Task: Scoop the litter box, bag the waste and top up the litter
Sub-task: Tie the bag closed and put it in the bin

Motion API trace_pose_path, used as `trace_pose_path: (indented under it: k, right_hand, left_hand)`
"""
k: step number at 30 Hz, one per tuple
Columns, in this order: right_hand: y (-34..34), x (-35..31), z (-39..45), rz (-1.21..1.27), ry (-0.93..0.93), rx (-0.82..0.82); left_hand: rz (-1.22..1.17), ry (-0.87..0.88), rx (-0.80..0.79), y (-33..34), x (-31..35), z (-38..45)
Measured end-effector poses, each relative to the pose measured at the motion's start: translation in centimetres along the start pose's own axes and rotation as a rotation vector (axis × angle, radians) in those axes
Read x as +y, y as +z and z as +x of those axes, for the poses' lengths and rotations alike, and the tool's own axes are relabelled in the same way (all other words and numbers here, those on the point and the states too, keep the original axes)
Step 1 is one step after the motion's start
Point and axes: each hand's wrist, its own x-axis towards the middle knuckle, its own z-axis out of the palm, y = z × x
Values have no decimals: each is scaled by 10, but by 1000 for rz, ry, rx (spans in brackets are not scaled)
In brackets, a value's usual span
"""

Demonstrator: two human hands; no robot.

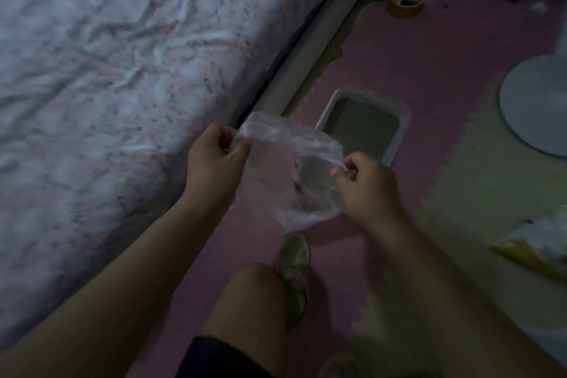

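Beside the bed (107,86), left hand (214,159) and right hand (365,184), fingers pinched on opposite edges of the clear plastic bag (291,175), apparently spreading its mouth for waste, above the floor-standing litter box (399,144) just beyond.

Pink and cream foam-mat floor (414,64) carries a white-rimmed litter box (395,144) beside the bed (107,70), a round fan base (534,107), a tape roll (406,1) and a yellow bag (540,242).
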Motion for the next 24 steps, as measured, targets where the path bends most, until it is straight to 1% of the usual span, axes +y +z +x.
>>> trace_pose_path:
  k: [4, 8, 10, 14, 18, 20, 22, 24]
  right_hand:
    - [-80, -65, -44, -28, 31, 61]
    - [-179, -128, -97, -112, 96, 209]
    - [-230, -157, -127, -123, 96, 291]
    - [-309, -212, -182, -129, 101, 303]
    - [-346, -257, -209, -59, 67, 296]
    - [-353, -275, -214, 41, 73, 325]
    - [-357, -290, -216, 87, 83, 338]
    - [-358, -304, -217, 100, 94, 359]
  left_hand:
    - [31, 11, -38, -54, 88, -41]
    - [53, 36, -49, -123, 179, -87]
    - [90, 75, -57, -161, 218, -107]
    - [137, 148, -86, -230, 283, -141]
    - [94, 238, -160, -274, 320, -157]
    - [49, 277, -187, -284, 332, -160]
    - [20, 317, -199, -290, 342, -158]
    - [92, 399, -209, -295, 349, -151]
